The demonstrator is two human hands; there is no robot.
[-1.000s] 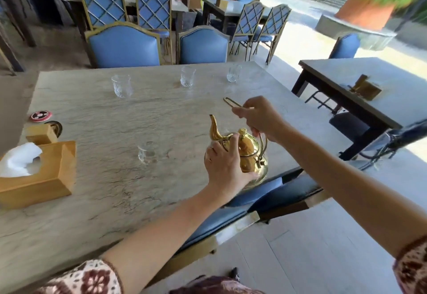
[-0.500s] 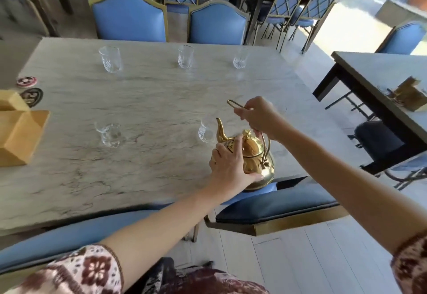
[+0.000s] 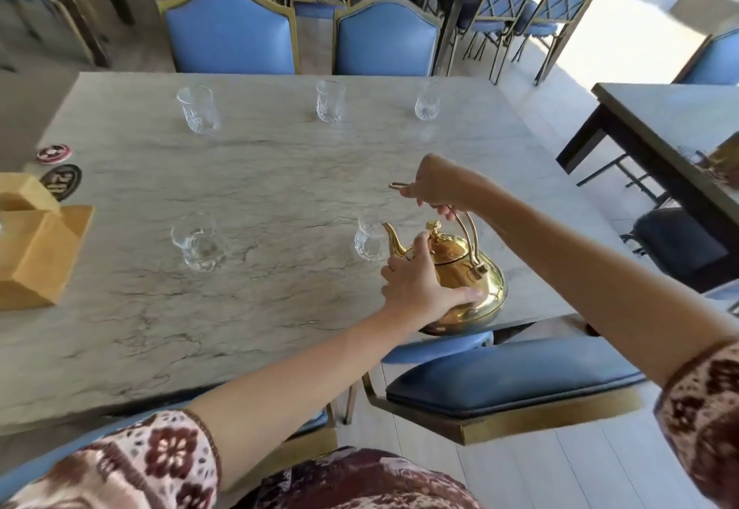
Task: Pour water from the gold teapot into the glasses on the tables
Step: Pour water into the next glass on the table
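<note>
The gold teapot hangs over the marble table near its front right edge, tilted with its spout just above a small clear glass. My right hand grips the teapot's arched handle from above. My left hand is pressed against the pot's left side and lid. A second near glass stands further left. Three more glasses stand in a row on the far side: left, middle, right.
A wooden tissue box and two round coasters lie at the table's left end. Blue chairs line the far side; another blue seat is tucked in under my arms. A second table stands to the right.
The view has shifted down and left over the table, bringing both near glasses into sight. The teapot, held in both hands, has moved up to the right near glass and tipped its spout toward it.
</note>
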